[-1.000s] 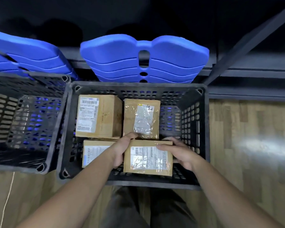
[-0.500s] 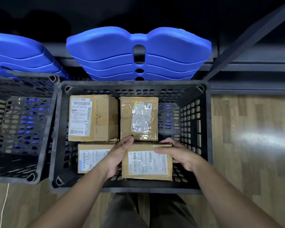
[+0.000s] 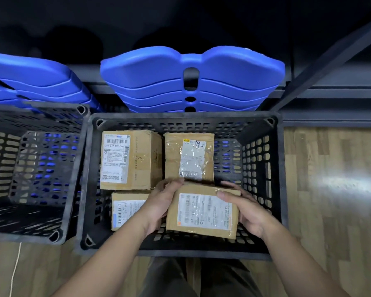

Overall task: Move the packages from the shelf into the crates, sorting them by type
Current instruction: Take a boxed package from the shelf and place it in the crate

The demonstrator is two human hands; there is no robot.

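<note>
The left hand point(image 3: 159, 202) and right hand point(image 3: 251, 213) grip a cardboard box point(image 3: 204, 213) at the near right corner of the black crate point(image 3: 180, 252), beside three other boxes point(image 3: 131, 159) already in; the shelf's remainder is hidden.

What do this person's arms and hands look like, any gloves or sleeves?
No gloves: the left hand and right hand are bare, with no rings, watch or wristband that I can see. The left forearm and right forearm are bare too; no sleeve shows before the picture's lower edge.
</note>
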